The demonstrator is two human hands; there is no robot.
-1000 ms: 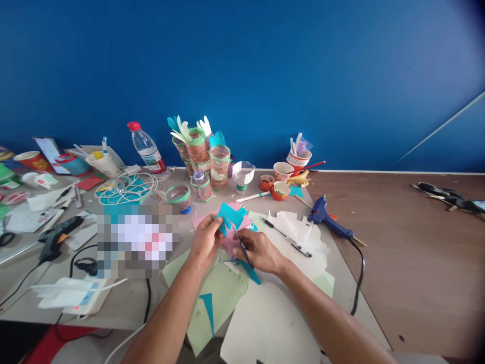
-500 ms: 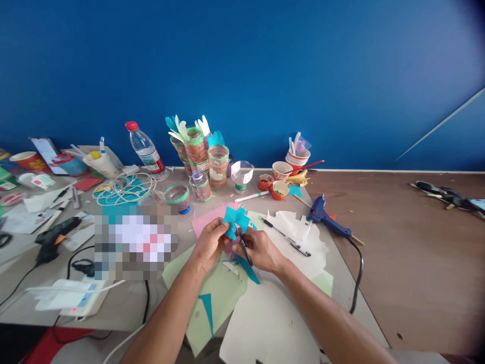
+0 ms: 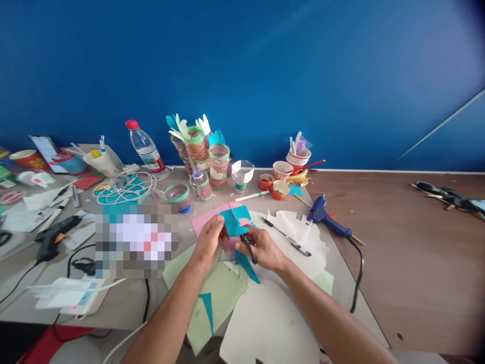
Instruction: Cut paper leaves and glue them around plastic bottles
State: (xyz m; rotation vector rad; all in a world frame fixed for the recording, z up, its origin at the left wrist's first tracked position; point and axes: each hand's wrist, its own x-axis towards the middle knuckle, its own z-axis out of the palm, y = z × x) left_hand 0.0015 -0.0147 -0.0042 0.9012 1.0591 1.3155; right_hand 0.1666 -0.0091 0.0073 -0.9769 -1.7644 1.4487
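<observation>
My left hand (image 3: 209,241) pinches a teal paper piece (image 3: 235,222) and holds it just above the table. In my right hand (image 3: 264,248) are small black-handled scissors (image 3: 246,240), their blades reaching up into the teal paper. Both hands meet over a pink sheet (image 3: 204,218) and pale green paper (image 3: 215,293). A teal offcut (image 3: 247,266) lies below my right hand, and another teal scrap (image 3: 207,309) rests on the green paper.
White cut paper (image 3: 299,232), a pen (image 3: 285,236) and a blue glue gun (image 3: 326,217) with its cord lie right. Decorated jars (image 3: 204,156), a water bottle (image 3: 146,149) and paper cups (image 3: 282,178) stand behind. A black glue gun (image 3: 53,237) and cables lie left.
The teal paper has been turned in my left hand and now shows a flatter, squarer face. The scissors have worked further into it. Both hands stay in the same spot.
</observation>
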